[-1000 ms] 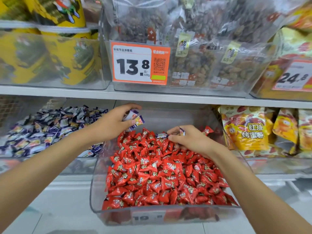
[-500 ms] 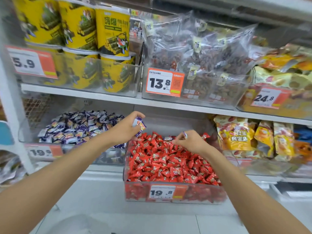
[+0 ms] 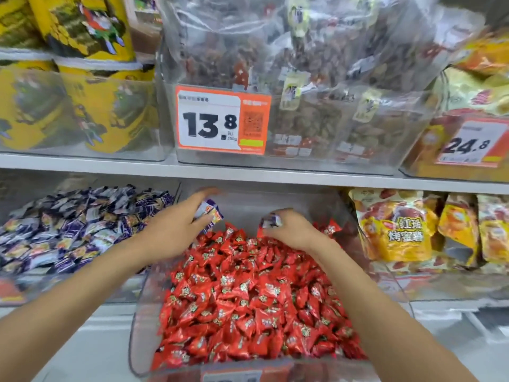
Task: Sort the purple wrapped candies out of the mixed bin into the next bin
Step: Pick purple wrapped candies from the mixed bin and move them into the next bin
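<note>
Two hands work at the far end of the clear mixed bin (image 3: 143, 312) of red candies (image 3: 248, 293). Left hand (image 3: 173, 230), at 10 o'clock of the red pile, is closed on several purple wrapped candies (image 3: 210, 212), as before. Right hand (image 3: 289, 230), at 12 o'clock, pinches one purple candy (image 3: 271, 221) just above the pile. Next bin (image 3: 33, 288) of purple candies lies at 9 o'clock. Compared with half a second ago, the view is much closer; both grips are unchanged
</note>
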`<state>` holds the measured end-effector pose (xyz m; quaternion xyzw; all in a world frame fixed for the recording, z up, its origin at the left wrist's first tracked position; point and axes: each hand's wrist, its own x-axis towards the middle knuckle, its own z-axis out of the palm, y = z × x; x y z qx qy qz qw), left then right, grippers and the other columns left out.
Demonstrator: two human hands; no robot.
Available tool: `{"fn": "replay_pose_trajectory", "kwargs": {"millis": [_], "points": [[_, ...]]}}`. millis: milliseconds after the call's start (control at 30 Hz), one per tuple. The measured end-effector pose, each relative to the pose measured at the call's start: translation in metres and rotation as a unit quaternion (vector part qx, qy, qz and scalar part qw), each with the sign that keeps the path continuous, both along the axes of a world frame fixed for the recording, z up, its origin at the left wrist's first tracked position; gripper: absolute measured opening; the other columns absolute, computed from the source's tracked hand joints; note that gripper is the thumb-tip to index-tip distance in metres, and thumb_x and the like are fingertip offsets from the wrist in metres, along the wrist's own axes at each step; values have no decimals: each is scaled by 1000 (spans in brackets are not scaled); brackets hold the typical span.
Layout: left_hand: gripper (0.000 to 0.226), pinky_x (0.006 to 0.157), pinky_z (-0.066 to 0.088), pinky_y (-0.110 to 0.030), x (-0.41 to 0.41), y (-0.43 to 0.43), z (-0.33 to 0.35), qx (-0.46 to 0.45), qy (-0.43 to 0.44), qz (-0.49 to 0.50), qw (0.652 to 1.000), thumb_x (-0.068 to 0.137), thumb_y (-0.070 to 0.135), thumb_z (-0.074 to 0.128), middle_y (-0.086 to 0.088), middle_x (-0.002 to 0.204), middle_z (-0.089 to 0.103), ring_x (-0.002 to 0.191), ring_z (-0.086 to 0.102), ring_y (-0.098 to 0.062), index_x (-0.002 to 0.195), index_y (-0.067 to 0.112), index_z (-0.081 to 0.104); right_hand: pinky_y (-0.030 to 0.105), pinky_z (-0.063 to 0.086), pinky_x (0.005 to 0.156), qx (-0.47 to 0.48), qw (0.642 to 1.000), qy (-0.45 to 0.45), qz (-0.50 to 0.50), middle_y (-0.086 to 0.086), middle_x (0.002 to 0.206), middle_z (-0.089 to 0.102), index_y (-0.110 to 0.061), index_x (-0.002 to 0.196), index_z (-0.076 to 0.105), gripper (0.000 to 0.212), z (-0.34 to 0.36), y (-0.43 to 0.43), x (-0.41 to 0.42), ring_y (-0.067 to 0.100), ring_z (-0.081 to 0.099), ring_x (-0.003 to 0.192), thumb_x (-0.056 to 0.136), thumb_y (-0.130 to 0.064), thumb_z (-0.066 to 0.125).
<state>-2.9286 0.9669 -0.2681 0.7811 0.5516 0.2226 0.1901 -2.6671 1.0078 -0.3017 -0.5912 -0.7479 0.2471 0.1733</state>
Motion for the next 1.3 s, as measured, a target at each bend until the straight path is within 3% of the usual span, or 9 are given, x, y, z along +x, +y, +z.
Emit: {"fn": "replay_pose_trajectory", "kwargs": {"millis": [167,400,533,667,833,900,1033,1133,1300], "points": [[46,79,54,-52,1,-5,3,-2,-30,-15,999,98,39,46,-15,121,62,86,66,-36,132,60,23,22,36,62,-8,995,100,-8,2,82,55,-3,95,59,28,32,-39,35,10,49,72,88,-27,71],[9,50,38,-28,-12,-59,29,5,-74,-14,997,97,27,54,14,63,58,46,41,-9,104,32,50,27,35,58,-34,998,51,-15,1,73,51,-19,84,46,21,67,-92,5,11,43,59,97,-33,56],[16,68,45,-34,-45,-86,41,-26,-114,-16,993,96,27,57,-2,108,66,84,63,-39,112,25,57,27,35,60,-46,997,41,41,6,82,51,-9,92,52,18,85,-118,-40,14,42,66,98,-26,53],[15,63,49,-35,-91,-96,44,-58,-113,30,991,99,29,52,-1,113,61,71,61,-18,113,27,55,20,35,53,-14,989,90,118,7,81,55,-5,90,53,4,101,-129,-107,13,43,63,93,-7,55],[30,56,44,-22,-163,-88,43,-101,-25,111,988,101,27,49,-11,120,60,66,56,-9,128,15,46,26,38,63,-2,982,56,178,0,87,51,-12,100,60,12,102,-106,-197,12,43,66,88,-12,64],[42,71,50,-32,-194,-75,40,-128,13,125,984,101,29,48,-12,140,48,86,63,-19,139,13,38,32,39,68,1,981,-12,195,5,98,59,-10,110,61,23,94,-86,-227,15,49,70,88,-17,64],[52,92,47,-39,-233,-41,42,-90,63,168,980,98,33,53,-13,147,43,119,55,-29,143,13,35,36,42,97,-8,975,-71,213,8,148,44,-14,135,50,50,89,-53,-273,26,50,125,89,-21,69],[73,104,42,-38,-239,-23,40,-106,131,163,972,92,37,63,-10,150,40,131,46,-27,150,11,26,37,37,107,-50,965,-106,235,3,157,31,-24,152,29,81,83,-39,-283,24,40,136,85,-27,75],[46,101,46,-38,-224,-26,27,-89,143,124,978,91,30,66,0,136,55,119,55,-20,134,22,52,33,45,95,27,980,-97,172,6,140,54,-18,136,55,48,84,-51,-237,18,57,114,89,-15,67]]}}
